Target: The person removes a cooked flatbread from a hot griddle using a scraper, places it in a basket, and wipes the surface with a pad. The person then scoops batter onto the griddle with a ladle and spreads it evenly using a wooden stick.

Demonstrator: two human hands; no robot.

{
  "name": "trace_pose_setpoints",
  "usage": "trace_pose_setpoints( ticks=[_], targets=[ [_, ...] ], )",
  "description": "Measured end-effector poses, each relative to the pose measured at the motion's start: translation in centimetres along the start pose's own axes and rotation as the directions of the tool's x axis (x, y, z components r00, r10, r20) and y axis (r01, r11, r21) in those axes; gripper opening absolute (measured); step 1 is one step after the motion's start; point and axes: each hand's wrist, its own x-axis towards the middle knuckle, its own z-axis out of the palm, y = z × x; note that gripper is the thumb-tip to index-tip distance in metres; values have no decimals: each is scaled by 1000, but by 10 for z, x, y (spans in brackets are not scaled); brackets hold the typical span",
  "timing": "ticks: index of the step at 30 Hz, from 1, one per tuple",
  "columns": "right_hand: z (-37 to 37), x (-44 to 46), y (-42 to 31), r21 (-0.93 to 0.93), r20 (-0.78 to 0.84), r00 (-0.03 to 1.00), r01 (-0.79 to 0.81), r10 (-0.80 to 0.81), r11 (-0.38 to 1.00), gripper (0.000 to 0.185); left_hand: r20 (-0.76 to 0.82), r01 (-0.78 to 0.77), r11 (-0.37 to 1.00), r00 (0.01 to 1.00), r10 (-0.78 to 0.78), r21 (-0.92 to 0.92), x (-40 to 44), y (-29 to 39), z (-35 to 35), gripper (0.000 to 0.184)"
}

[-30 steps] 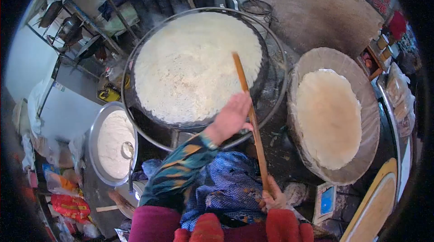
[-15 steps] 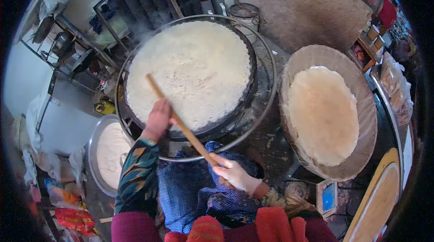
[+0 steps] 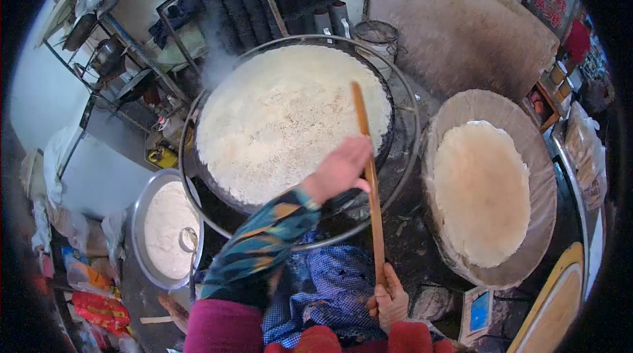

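We see right hand (image 3: 391,301) curled round wooden stick (image 3: 375,221) at its near end. Left hand (image 3: 337,169) touches it farther up; we can't tell if clenched.

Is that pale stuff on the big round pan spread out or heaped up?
Spread out: the pale stuff forms one broad layer reaching close to the rim of the dark pan.

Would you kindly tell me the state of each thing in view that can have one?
Left hand: laid against the wooden stick
Right hand: gripping the stick's lower end
Wooden stick: slightly tilted
Pale layer: spread across the griddle, surface rough
Griddle: wisps of steam near its far left edge
Metal basin: holding pale mix
Ladle: resting in the basin
Round sheet: lying flat, tan
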Motion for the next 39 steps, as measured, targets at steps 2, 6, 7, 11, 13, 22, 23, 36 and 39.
trace_pose_setpoints(
  ticks=[2, 6, 7, 11, 13, 22, 23, 36, 39],
  targets=[
    [12, 9, -25, 156, 51, 992, -119, 112, 981, 56, 109, -63, 995, 993, 54, 75, 18, -21, 32, 92],
    [24, 62, -69, 376, 342, 939, -169, 33, 911, 56, 127, 56, 998, 990, -57, 13, 1, -104, 19, 89],
    [33, 75, -80, 374, 406, 913, -211, 45, 903, 56, 151, 125, 990, 980, -132, 57, -13, -119, 5, 89],
    [82, 122, -108, 185, 564, 822, -226, 84, 956, 56, 129, 394, 918, 909, -396, 46, -98, -175, -31, 86],
    [112, 129, -107, 53, 601, 794, -155, 92, 987, 56, 38, 434, 893, 897, -441, 123, -152, -186, -46, 81],
    [132, 67, -53, -468, 776, 631, 548, 24, 693, 51, -25, 674, 636, 693, -720, 376, -364, -23, -108, 99],
    [106, 60, -29, -455, 752, 659, 547, -26, 702, 50, -47, 696, 681, 706, -706, 228, -324, -3, -114, 98],
    [-3, 15, -40, 380, 340, 926, -295, 164, 877, 68, -2, 69, 996, 998, -69, 61, -15, -25, 14, 78],
    [29, 65, -60, 522, 562, 826, -399, 48, 754, 67, -23, 177, 979, 984, -175, 105, -39, -90, -2, 77]
  ],
)
